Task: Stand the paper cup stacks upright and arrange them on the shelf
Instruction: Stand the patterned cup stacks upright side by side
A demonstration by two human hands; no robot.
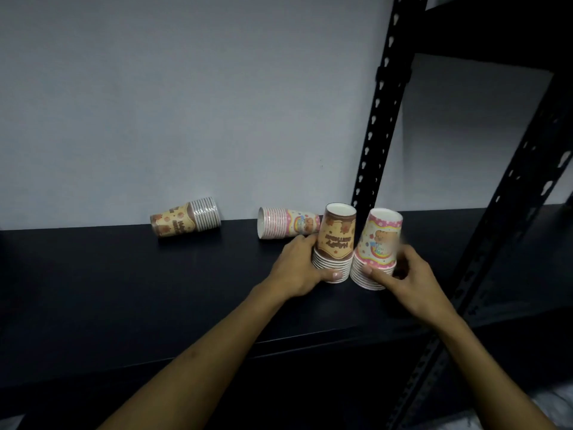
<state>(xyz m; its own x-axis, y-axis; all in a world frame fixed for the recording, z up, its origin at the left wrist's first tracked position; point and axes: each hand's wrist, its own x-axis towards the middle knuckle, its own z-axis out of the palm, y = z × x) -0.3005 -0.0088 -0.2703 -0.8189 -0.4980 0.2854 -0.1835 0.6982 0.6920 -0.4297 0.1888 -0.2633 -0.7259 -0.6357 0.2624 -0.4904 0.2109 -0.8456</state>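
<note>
Two paper cup stacks stand rim-down side by side on the black shelf (124, 274). My left hand (297, 268) grips the brown stack (336, 234) at its rims. My right hand (409, 274) holds the pink stack (379, 243), which leans slightly right and looks blurred. Behind them a second pink stack (285, 222) lies on its side, rims to the left. Farther left a second brown stack (186, 220) lies on its side against the wall, rims to the right.
Black perforated shelf uprights rise at the back right (376, 125) and front right (508, 218). A grey wall (186, 103) backs the shelf. An upper shelf board (496, 23) crosses the top right corner.
</note>
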